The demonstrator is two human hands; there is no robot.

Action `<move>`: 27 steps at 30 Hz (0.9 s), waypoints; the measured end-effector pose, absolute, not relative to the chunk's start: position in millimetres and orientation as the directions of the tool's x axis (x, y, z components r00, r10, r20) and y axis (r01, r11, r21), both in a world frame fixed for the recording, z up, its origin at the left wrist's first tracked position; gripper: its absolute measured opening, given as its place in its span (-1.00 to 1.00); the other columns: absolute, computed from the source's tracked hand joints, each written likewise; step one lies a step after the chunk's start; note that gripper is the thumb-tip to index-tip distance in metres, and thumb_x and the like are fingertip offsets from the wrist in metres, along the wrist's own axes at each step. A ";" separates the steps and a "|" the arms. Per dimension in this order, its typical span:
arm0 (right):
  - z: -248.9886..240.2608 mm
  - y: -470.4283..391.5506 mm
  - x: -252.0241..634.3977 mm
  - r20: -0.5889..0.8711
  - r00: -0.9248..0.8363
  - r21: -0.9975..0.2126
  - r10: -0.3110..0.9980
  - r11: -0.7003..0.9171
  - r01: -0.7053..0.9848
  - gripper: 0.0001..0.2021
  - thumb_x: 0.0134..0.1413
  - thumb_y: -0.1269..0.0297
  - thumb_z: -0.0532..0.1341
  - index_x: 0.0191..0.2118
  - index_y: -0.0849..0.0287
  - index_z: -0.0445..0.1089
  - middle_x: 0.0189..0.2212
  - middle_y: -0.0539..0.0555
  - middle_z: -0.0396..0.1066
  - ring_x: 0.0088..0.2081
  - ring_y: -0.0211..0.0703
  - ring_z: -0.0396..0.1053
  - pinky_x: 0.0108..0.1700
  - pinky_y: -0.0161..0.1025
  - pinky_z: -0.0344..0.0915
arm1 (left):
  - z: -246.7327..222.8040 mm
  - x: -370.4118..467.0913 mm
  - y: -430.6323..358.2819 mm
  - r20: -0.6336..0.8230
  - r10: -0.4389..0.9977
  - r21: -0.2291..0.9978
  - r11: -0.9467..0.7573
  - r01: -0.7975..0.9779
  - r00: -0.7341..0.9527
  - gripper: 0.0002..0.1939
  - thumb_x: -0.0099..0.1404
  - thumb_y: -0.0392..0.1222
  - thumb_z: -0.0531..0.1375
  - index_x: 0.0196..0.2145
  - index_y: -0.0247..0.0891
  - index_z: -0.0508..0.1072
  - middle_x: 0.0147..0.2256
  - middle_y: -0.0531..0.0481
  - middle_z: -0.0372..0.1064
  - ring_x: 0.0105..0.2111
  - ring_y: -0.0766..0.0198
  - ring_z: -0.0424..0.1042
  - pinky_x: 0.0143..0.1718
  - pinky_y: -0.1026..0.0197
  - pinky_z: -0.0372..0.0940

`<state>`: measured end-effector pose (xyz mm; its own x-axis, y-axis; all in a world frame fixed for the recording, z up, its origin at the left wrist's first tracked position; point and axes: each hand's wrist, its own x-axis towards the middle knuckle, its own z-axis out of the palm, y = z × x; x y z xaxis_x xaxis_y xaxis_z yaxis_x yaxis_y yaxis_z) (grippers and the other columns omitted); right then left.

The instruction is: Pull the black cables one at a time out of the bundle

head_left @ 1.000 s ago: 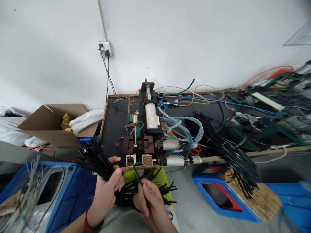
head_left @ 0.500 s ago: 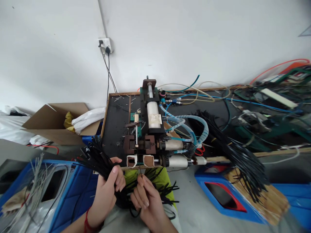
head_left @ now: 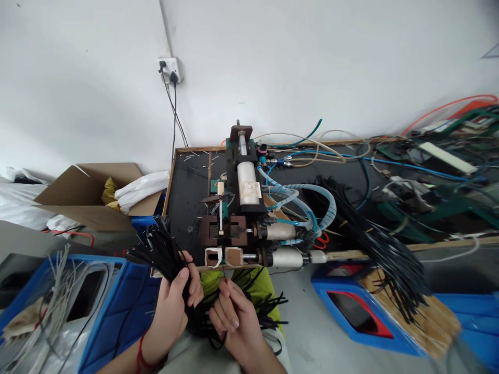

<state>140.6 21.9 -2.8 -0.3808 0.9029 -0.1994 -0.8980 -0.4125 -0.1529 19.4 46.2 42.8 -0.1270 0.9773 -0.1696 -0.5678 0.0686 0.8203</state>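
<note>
My left hand (head_left: 181, 291) is closed around a thick bundle of black cables (head_left: 158, 252) whose cut ends point up and away to the left. The rest of the bundle hangs down over my lap. Between thumb and fingertips, my right hand (head_left: 233, 311) pinches a single thin black cable (head_left: 223, 272), which runs up into the front of a pneumatic machine (head_left: 249, 187). The cable passes between two brown clamp blocks (head_left: 234, 256) at the machine's front edge. Its far end is hidden inside the machine.
A second bundle of black cables (head_left: 378, 249) lies across the bench and hangs over its front edge on the right. Blue crates (head_left: 117, 311) stand at both sides below. An open cardboard box (head_left: 97, 213) is at the left, and air hoses (head_left: 323, 208) curl beside the machine.
The right clamp block at the machine's front has slid left toward the other one, and more of its rod shows. My hands hold nearly the same places.
</note>
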 end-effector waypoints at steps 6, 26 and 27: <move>-2.6 21.0 140.0 -0.206 -0.359 -0.184 0.910 -0.397 -0.899 -0.79 0.29 0.26 0.30 -0.39 0.21 0.50 -0.83 -0.24 0.02 -0.75 -0.39 -0.28 -0.64 -0.40 -0.04 | 47.8 18.1 44.1 -0.193 0.973 0.854 0.102 -0.509 -0.130 -0.75 0.33 -0.04 0.34 -0.28 -0.17 0.34 -0.62 0.24 0.19 -0.73 0.47 0.06 -0.69 0.37 0.06; -20.4 -50.9 268.1 -0.306 0.207 -0.363 0.929 -0.315 0.877 -0.68 0.20 0.18 0.18 -0.57 0.07 0.42 -0.59 0.18 0.49 -0.50 0.10 0.48 -0.47 -0.15 0.16 | 45.1 17.9 26.6 -0.316 0.946 0.874 0.260 -0.411 -0.073 -0.52 0.07 0.13 0.50 -0.36 -0.19 0.35 -0.70 0.30 0.06 -0.74 0.50 -0.02 -0.68 0.39 -0.04; -14.8 -50.2 273.1 -0.355 0.276 -0.286 0.893 -0.385 0.877 -0.72 0.18 0.19 0.19 -0.54 0.06 0.46 -0.54 0.22 0.53 -0.47 0.16 0.51 -0.46 -0.13 0.18 | 45.4 19.6 26.1 -0.322 0.945 0.875 0.275 -0.400 -0.055 -0.52 0.05 0.13 0.50 -0.37 -0.19 0.36 -0.70 0.30 0.07 -0.74 0.49 -0.02 -0.69 0.38 -0.04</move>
